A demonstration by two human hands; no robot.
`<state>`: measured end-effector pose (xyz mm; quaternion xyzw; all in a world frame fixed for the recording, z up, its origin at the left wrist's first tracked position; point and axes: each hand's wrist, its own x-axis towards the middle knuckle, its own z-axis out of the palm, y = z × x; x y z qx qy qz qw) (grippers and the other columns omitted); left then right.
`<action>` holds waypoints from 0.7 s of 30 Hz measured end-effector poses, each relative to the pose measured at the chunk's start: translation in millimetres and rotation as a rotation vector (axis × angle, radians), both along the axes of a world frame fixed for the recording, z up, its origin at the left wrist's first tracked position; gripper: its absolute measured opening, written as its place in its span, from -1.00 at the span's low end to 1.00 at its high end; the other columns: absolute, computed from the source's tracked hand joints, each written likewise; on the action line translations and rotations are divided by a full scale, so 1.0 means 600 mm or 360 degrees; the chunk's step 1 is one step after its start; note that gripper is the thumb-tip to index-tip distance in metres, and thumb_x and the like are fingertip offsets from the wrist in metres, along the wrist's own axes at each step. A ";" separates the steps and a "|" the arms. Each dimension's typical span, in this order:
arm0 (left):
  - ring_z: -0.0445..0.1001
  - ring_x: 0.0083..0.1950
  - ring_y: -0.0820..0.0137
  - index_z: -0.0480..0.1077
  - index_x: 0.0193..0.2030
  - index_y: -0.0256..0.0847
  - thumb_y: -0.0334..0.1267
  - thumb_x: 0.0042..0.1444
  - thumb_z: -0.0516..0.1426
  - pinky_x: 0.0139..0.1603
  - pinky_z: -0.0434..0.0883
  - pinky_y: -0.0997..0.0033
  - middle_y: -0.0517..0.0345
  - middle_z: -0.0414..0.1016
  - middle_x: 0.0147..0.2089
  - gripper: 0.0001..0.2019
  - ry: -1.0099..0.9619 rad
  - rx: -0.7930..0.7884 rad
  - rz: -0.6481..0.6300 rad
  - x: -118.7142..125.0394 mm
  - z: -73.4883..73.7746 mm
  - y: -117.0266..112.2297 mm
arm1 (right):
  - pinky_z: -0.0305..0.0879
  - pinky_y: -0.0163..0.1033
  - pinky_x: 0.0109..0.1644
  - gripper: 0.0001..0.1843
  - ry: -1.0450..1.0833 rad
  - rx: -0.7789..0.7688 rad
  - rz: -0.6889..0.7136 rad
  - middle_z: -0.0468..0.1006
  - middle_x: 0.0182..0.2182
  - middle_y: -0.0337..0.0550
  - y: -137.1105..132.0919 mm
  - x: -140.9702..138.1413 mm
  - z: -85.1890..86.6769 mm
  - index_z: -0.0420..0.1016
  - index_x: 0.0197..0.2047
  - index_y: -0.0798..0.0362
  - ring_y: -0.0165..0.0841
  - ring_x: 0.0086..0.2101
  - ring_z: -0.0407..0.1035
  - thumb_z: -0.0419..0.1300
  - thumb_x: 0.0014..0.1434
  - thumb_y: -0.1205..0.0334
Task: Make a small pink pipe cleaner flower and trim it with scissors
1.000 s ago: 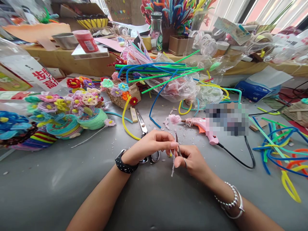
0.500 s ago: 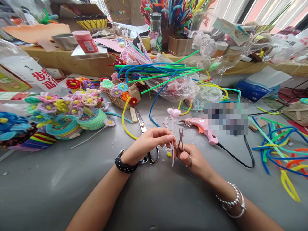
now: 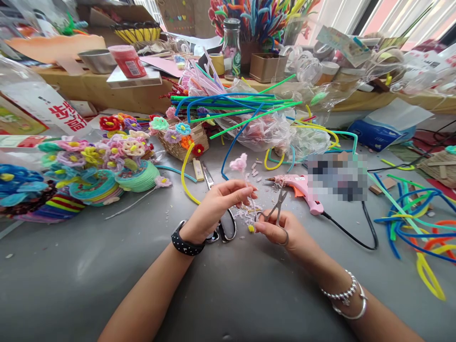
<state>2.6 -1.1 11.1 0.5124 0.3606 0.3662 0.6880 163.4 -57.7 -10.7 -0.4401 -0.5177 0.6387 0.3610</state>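
Between the fingers of my left hand (image 3: 233, 194) is the stem of a pink pipe-cleaner flower (image 3: 239, 163), its fuzzy head tilted up and to the left. My right hand (image 3: 281, 230) is closed round the handles of small metal scissors (image 3: 277, 206), whose blades point up. The lower stem runs down toward my right fingertips; whether they touch it I cannot tell. Under my left hand lie larger scissors with black handles (image 3: 228, 227). Pale fuzz clippings (image 3: 245, 214) and a small yellow piece (image 3: 251, 228) lie on the table below.
A pink glue gun (image 3: 301, 187) with a black cord rests to the right. Pipe-cleaner flower baskets (image 3: 135, 178) stand at left. Blue and green pipe cleaners (image 3: 231, 102) lie over plastic bags behind, and loose coloured ones (image 3: 416, 223) at far right. A blue tissue pack (image 3: 377, 133) sits farther back.
The flower has moved left and tilted away from upright. My right hand has shifted slightly lower and right, and the small scissors have turned, blades leaning rightward.
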 end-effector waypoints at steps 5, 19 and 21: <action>0.26 -0.40 0.56 0.45 -0.47 -0.24 -0.23 -0.08 0.17 -0.35 0.19 0.55 0.19 0.43 -0.41 -0.88 -0.0090 -0.0082 0.0133 0.000 0.001 0.001 | -0.16 -0.38 -0.55 -0.58 -0.0069 0.0086 0.0103 0.10 -0.65 -0.35 -0.002 0.001 -0.002 0.30 -0.53 0.15 -0.56 -0.61 -0.06 0.09 0.01 -0.10; 0.30 -0.21 0.42 0.48 -0.44 -0.18 -0.18 -0.07 0.14 -0.22 0.17 0.47 0.17 0.45 -0.30 -0.85 0.0065 -0.0001 -0.0075 0.000 0.000 -0.002 | -0.14 -0.37 -0.56 -0.30 -0.0490 0.0351 0.0362 0.04 -0.68 -0.34 -0.007 -0.011 0.000 0.17 -0.64 0.12 -0.52 -0.60 -0.07 -0.14 -0.18 -0.45; 0.29 -0.22 0.43 0.48 -0.45 -0.17 -0.19 -0.07 0.14 -0.23 0.17 0.48 0.18 0.44 -0.31 -0.86 0.0055 -0.0013 -0.0104 0.001 0.000 -0.003 | -0.16 -0.37 -0.57 -0.31 -0.0525 0.0365 0.0323 0.01 -0.69 -0.35 -0.008 -0.012 -0.004 0.12 -0.67 0.11 -0.53 -0.61 -0.10 -0.12 -0.20 -0.45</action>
